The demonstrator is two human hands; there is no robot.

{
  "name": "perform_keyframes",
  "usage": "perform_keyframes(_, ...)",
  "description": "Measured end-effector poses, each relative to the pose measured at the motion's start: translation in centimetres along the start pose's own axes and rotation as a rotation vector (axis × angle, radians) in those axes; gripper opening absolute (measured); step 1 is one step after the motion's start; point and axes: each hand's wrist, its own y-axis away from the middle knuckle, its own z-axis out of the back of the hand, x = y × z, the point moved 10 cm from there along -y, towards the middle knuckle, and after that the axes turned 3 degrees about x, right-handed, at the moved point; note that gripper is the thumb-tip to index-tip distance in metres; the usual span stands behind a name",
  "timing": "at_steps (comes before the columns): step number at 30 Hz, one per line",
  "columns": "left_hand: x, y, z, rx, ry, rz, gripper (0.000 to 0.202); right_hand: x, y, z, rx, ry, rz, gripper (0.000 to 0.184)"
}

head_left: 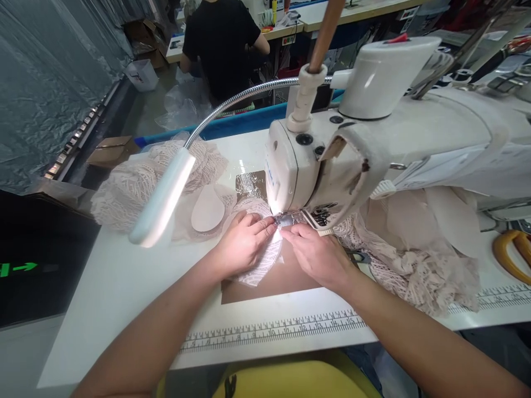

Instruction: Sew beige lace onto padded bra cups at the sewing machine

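A pale lace piece [262,266] lies under the needle area of a white sewing machine [286,160], on a brown sheet [296,271]. My left hand [245,243] rests over the lace just left of the presser foot, its bent fingers closed together and holding the fabric down. On the other side, my right hand [316,251] has thumb and forefinger pinched at the lace's edge close to the foot. The fingertips of both hands nearly meet there. The needle itself is hard to make out.
Bundled lace [133,182] and a smooth teardrop-shaped pad [208,209] lie at left. More lace [418,271] and yellow-handled scissors [512,255] are at right. A gooseneck lamp [164,202] arches over the table. A ruler strip [274,334] runs along the front. Another person [222,47] sits beyond.
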Motion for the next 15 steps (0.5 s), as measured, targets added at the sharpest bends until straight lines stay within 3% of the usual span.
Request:
perform_keyframes(12, 1.3, 0.3, 0.5, -0.019, -0.024, 0.124, 0.041, -0.1, -0.3, -0.4, 0.038, 0.046, -0.037, 0.038)
perform_keyframes(15, 1.1, 0.7, 0.8, -0.054, -0.034, 0.1, 0.037, -0.2, -0.1, -0.2, 0.025, 0.003, -0.024, 0.037)
